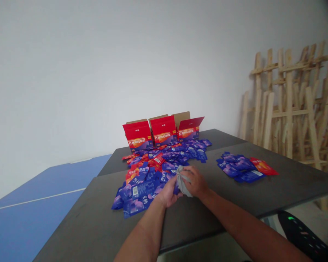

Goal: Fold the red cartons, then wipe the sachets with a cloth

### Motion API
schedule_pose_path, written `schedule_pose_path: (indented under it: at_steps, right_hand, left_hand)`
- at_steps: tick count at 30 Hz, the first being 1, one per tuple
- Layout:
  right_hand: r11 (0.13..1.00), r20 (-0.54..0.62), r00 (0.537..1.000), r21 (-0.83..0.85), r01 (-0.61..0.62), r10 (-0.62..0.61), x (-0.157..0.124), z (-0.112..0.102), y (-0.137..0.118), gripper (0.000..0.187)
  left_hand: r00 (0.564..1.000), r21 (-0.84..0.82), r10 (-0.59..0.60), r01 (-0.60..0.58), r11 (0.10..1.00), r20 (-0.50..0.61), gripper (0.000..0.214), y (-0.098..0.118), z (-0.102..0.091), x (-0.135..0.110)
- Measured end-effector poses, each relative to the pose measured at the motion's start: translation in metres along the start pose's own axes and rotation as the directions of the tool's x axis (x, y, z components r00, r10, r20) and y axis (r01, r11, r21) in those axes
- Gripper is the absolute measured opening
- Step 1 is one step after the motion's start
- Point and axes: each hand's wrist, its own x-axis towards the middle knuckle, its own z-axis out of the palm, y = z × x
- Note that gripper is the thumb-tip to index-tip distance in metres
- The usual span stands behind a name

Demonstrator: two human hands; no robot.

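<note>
- From where I stand, the right hand has its fingers curled down over a bunched grey cloth, pressing its folds together.
- The left hand seems to pinch a blue packet between thumb and fingers; its far end goes under the cloth, so I cannot tell how the fingertips sit there.
- That packet lies just above the dark table, right between the two hands.
- I judge it light and floppy, with a slick skin (the shine on its neighbours suggests as much), so a flat pinch at the sealed edge suits it better than a squeeze in the middle, which could strain the seams.
- The cloth looks soft and grippy, best gathered in the palm.
- Beyond and left of the left fingers spreads a heap of packets, blue and red, reaching three red boxes.
- Well right of the right fingers lies a smaller pile.
</note>
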Motion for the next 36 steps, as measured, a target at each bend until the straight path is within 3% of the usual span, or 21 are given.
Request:
schedule_pose_path:
  at_steps: [6,9,12,16,20,25,29,32,36]
  right_hand:
    - [0.953,-0.146,0.942,0.077,-0.293,0.302,0.002,0.002,0.025,0.021]
    - [0.922,-0.17,0.907,0.102,-0.373,0.386,0.002,0.004,0.032,0.022]
    - [0.911,-0.19,0.891,0.117,-0.396,0.412,0.002,0.004,0.033,0.022]
    - [0.928,-0.176,0.914,0.133,-0.347,0.367,0.002,0.004,0.028,0.02]
    - [0.96,-0.153,0.954,0.149,-0.237,0.259,0.001,-0.001,0.019,0.018]
    - [0.989,0.026,1.0,0.151,0.011,-0.016,-0.001,-0.006,0.004,0.019]
    - [0.981,0.229,0.954,0.077,0.18,-0.194,-0.003,-0.001,-0.003,0.021]
    - [0.985,0.274,0.947,-0.004,0.175,-0.167,-0.003,0.002,0.0,0.024]
    - [0.996,0.173,0.984,-0.072,0.052,-0.039,-0.002,0.002,0.013,0.024]
  left_hand:
    - [0.992,0.011,-0.082,0.081,0.997,0.093,0.033,0.006,-0.005,-0.004]
    - [0.98,-0.076,-0.105,0.119,0.99,0.169,0.036,0.012,-0.008,-0.007]
    - [0.979,-0.225,-0.037,0.083,0.971,0.199,0.037,0.017,-0.009,-0.008]
    - [0.994,-0.347,0.099,-0.079,0.935,0.04,0.023,0.021,-0.01,-0.001]
    - [0.951,-0.309,0.244,-0.294,0.904,-0.191,0.017,0.022,-0.014,0.009]
    - [0.926,-0.226,0.358,-0.377,0.898,-0.124,0.033,0.02,-0.013,0.011]
    - [0.931,-0.166,0.35,-0.362,0.917,-0.101,0.036,0.017,-0.007,0.007]
    - [0.936,-0.119,0.337,-0.348,0.93,-0.104,0.038,0.014,-0.003,0.005]
    - [0.951,-0.065,0.309,-0.309,0.949,-0.009,0.04,0.011,0.0,0.003]
